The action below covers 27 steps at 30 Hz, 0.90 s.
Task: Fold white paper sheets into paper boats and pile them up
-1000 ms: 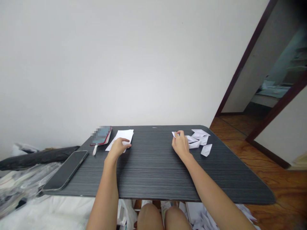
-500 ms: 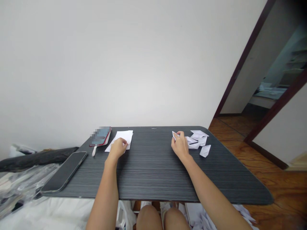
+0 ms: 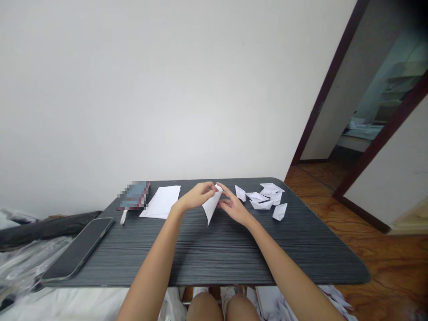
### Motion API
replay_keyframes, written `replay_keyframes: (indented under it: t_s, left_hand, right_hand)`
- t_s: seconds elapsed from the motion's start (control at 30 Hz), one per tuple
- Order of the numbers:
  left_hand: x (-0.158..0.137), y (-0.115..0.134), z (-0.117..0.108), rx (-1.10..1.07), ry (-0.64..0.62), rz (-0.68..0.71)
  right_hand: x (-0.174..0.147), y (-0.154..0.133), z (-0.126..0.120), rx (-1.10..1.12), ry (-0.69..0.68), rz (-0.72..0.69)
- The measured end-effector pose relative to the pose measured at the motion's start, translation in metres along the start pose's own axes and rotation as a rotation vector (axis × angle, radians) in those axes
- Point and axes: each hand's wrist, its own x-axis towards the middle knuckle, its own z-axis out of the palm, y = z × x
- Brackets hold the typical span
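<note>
Lying on the left of the dark table [image 3: 227, 263], a phone [image 3: 78, 249] is noted, with a flat pouch [image 3: 133, 195] beyond it, blurred by pixels and not identifiable. Beside the pouch, a stack of white paper [image 3: 162, 201] is laid flat. Over the middle of the table, a sheet [image 3: 210, 207] is held tilted, its upper edge pinched by the left hand [image 3: 200, 196]. The right hand [image 3: 234, 208] is set at the sheet's other side, fingers parted; whether it is gripped there or merely touched cannot be told. Farther right, folded papers [image 3: 262, 205] are grouped loosely.

The step in hand is judged to be the positioning of one sheet between both hands; a secure hold on both edges is judged to be called for. The sheet's upper edge is partly hidden by fingers. Papers under the table [image 3: 284, 307] are cut off by the frame.
</note>
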Motion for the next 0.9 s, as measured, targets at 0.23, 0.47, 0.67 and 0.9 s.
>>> replay_keyframes:
  t_s: [0.23,0.47,0.67,0.9]
  left_hand:
    - [-0.001,-0.022,0.004,-0.215,0.152,-0.048]
    - [-0.003,-0.049,0.012,-0.301,0.351,-0.194]
    - [-0.005,-0.045,0.023,-0.399,0.401,-0.260]
    - [-0.004,-0.032,0.030,-0.327,0.458,-0.231]
  right_hand:
    - [0.003,-0.007,-0.009,0.093,0.016,0.067]
    - [0.002,-0.012,-0.010,0.027,0.036,0.078]
    - [0.002,-0.008,-0.011,-0.060,0.130,0.057]
    - [0.003,-0.005,-0.014,-0.162,0.193,0.036]
